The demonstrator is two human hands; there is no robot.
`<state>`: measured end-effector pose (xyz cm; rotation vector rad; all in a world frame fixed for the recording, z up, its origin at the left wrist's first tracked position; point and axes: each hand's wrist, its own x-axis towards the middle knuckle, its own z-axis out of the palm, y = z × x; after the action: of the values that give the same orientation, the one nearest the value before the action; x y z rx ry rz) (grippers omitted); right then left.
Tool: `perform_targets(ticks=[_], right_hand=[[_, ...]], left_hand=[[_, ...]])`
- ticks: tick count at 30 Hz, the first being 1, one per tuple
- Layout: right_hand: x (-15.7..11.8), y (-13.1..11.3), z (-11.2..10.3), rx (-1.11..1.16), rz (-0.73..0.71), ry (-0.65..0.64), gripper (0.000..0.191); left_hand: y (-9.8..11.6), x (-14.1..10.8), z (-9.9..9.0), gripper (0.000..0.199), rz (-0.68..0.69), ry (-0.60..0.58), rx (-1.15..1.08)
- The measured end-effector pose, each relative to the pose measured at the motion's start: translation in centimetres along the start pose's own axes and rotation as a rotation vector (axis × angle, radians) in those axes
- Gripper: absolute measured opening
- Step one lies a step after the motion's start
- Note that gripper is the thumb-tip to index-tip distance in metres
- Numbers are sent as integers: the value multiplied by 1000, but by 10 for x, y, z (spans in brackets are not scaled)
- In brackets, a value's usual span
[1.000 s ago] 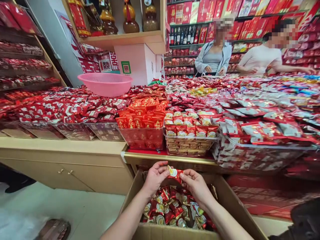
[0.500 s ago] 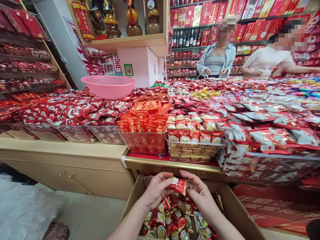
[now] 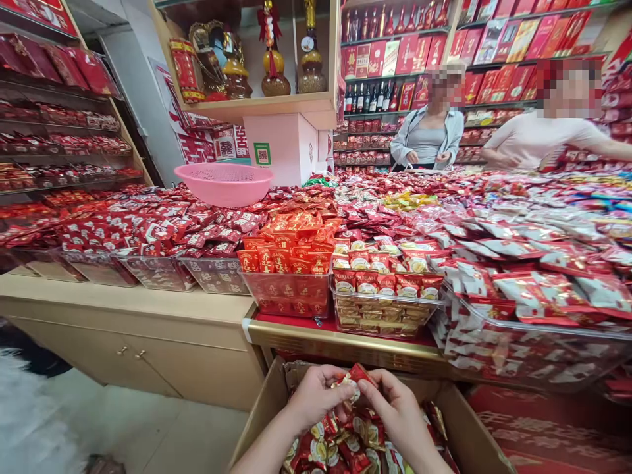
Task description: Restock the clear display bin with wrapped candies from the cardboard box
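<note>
Left hand (image 3: 317,397) and right hand (image 3: 395,403) pinch a red packet (image 3: 359,374) between narrowed fingers, above loose packets (image 3: 318,451) in an open carton (image 3: 476,424). Judged step: two-handed handling; any onward move calls for light, even pressure.

Lighting: bright, even, shadows soft. Edges: stretched, blurred far left of the grip (image 3: 353,388). Faces: pixelated.

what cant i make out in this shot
- Head view: part of the red-and-white wrapped packet, covered by the left hand and right hand.
- Head view: near wall of the brown cardboard box, cut off below.
- Head view: inside bottom of the pink plastic colander, hidden by its near side.
</note>
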<state>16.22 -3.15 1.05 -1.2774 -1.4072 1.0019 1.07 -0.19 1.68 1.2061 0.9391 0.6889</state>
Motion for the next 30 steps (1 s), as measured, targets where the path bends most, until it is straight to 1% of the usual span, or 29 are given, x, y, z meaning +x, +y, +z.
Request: perform_targets(ticks=[2,4,6,8,10,11,12,13,14,15,16,17,19,21,22,24,27,30], right_hand=[[1,5,2,52,28,19,27],[0,6,3,70,50,33,28],[-4,-5,1,35,48,62,28],[-8,-32,-9,-44,-41,108,25],[-3,-73,-27,-144,-206,195,19],[6,-96,-38,-197,-287,264,17],[19,-118,-50,-253,-330,367,16],[38,-137,-62,-320,-388,399,16],[61,-153,-73,-366,-464,478,18],[86,-165,-82,-408,-512,496,19],[113,-172,-90,-463,-531,481,20],[140,-175,-95,-516,-504,437,20],[187,-173,-98,-585,-369,351,19],[218,-167,-94,-625,-223,282,16],[228,-163,-90,-637,-165,250,15],[238,-157,-83,-670,-83,174,13],[242,-152,-78,-735,-42,19,10],[242,-149,-78,-705,-13,-51,10]], left_hand=[[1,-1,0,31,-11,5,-18],[1,-2,-1,32,-16,1,-51],[-1,-2,-3,37,1,-33,-119],[-4,-2,-5,42,8,-92,-201],[-6,-2,-6,44,-31,-123,-216],[-8,-2,-6,42,-60,-118,-177],[-10,-1,-6,39,-81,-103,-117],[-12,-1,-5,36,-91,-83,-49],[-15,-1,-5,34,-91,-67,12],[-18,0,-4,32,-87,-61,57],[-22,0,-4,30,-87,-62,85],[-25,1,-4,29,-91,-62,102],[-32,3,-6,26,-105,-52,132],[-38,5,-8,24,-119,-33,172],[-40,6,-10,23,-123,-27,195],[-43,7,-11,22,-129,-36,240],[-43,5,-11,22,-116,-49,328],[-40,3,-11,23,-116,-43,441]])
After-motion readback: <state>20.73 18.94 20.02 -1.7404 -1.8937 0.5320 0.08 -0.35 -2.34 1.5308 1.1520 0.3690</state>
